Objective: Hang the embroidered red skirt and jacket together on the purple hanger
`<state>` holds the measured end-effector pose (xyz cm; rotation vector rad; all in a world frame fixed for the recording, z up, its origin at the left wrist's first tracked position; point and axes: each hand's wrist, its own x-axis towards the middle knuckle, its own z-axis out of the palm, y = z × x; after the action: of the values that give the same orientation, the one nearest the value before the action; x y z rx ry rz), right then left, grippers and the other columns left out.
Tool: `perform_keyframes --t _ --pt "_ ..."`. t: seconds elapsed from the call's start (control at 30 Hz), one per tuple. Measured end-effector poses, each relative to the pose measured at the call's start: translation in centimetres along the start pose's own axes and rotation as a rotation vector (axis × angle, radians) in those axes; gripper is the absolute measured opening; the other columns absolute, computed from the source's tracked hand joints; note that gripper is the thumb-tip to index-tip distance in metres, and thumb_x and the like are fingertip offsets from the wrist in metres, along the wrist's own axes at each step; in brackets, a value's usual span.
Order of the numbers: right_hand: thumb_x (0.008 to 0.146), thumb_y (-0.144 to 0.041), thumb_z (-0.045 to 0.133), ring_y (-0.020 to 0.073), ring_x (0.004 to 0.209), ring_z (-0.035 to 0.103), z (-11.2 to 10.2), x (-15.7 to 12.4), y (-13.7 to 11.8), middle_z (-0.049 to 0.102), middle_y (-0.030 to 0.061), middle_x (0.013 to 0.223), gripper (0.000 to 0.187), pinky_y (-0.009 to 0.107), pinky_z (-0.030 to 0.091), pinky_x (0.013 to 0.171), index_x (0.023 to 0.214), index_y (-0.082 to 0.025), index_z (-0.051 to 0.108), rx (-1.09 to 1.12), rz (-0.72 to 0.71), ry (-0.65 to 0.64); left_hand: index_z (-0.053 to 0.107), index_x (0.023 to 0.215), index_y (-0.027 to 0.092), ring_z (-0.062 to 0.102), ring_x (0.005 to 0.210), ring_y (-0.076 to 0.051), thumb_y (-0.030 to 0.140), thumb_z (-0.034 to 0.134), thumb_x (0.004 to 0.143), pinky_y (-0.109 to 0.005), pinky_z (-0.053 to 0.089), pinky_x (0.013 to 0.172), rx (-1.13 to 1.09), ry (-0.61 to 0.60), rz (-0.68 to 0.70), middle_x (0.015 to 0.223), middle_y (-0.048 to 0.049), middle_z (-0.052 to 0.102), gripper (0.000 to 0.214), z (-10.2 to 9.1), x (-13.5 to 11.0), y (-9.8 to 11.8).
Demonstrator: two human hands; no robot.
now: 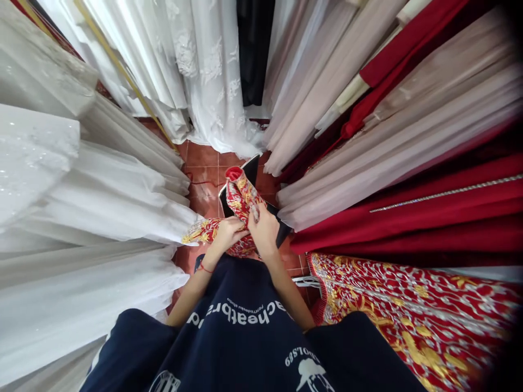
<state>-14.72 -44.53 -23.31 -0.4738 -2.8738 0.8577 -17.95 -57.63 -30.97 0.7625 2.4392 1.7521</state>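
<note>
A red garment embroidered in gold and silver (241,197) is bunched in front of my waist. One sleeve-like tube of it points away from me and shows red lining at its open end. Another embroidered part stretches out to the left, beyond my wrist. My left hand (229,235) is closed on the fabric, fingers curled over its near part. Pressed to the cloth just right of it, my right hand (263,227) grips the garment between thumb and fingers. Under the garment lies a black, pointed item with a pale edge (251,166), whose kind I cannot make out.
White gowns (122,190) hang close on the left, with lace ones (212,71) ahead. Pale pink tulle (318,81) and red dresses (429,218) hang on the right. Another red-gold embroidered cloth (408,310) is near my right side. The floor has reddish tiles (202,158).
</note>
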Motion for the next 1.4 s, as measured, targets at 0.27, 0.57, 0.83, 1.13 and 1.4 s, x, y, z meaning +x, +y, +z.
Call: perform_keyframes --t 0.27,0.57,0.83,1.13,1.4 --pt "0.092 -0.052 0.052 0.0109 0.058 0.041 -8.7 -9.3 11.5 0.048 -0.0048 0.065 0.036 0.023 0.035 0.058 0.077 -0.020 0.053 0.502 0.055 0.226 0.050 0.053 0.017 0.038 0.052 -0.009 0.067 0.058 0.085 -0.023 0.033 0.057 0.113 -0.146 -0.162 0.051 0.0048 0.043 0.059 4.0 -7.9 3.9" --pt "0.077 -0.050 0.075 0.0085 0.056 0.030 -20.3 -18.8 20.7 0.033 -0.0087 0.057 0.050 0.025 0.029 0.057 0.059 -0.021 0.039 0.382 0.161 0.633 0.063 0.061 0.016 0.055 0.057 -0.018 0.065 0.062 0.081 -0.027 0.032 0.058 0.588 -0.410 -0.196 0.061 -0.0081 0.064 0.052 10.6 -7.0 8.0" --pt "0.077 -0.044 0.076 0.0079 0.054 0.029 -30.8 -20.4 22.5 0.035 -0.0086 0.055 0.043 0.026 0.027 0.055 0.061 -0.020 0.045 0.270 0.176 0.955 0.058 0.053 0.013 0.042 0.055 -0.009 0.062 0.056 0.089 -0.025 0.030 0.058 0.383 -0.437 0.410 0.057 -0.0003 0.055 0.061 17.5 2.7 19.3" --pt "0.087 -0.045 0.064 0.0095 0.058 0.035 -33.6 -15.8 19.4 0.039 -0.0068 0.063 0.035 0.023 0.033 0.056 0.068 -0.021 0.049 0.576 0.121 1.050 0.044 0.122 0.018 0.069 0.090 -0.023 0.025 0.059 0.084 -0.034 0.053 0.083 -0.192 -0.727 0.394 0.101 -0.0067 0.072 0.041 28.3 7.5 27.2" --pt "0.091 -0.043 0.056 0.0125 0.053 0.044 -36.4 -11.4 18.7 0.053 -0.0043 0.062 0.024 0.025 0.035 0.056 0.080 -0.022 0.053 0.205 0.249 0.927 0.049 0.119 0.021 0.070 0.073 -0.017 0.014 0.059 0.074 -0.027 0.054 0.069 -0.507 -0.702 0.317 0.088 -0.0013 0.073 0.046 32.8 12.7 32.5"
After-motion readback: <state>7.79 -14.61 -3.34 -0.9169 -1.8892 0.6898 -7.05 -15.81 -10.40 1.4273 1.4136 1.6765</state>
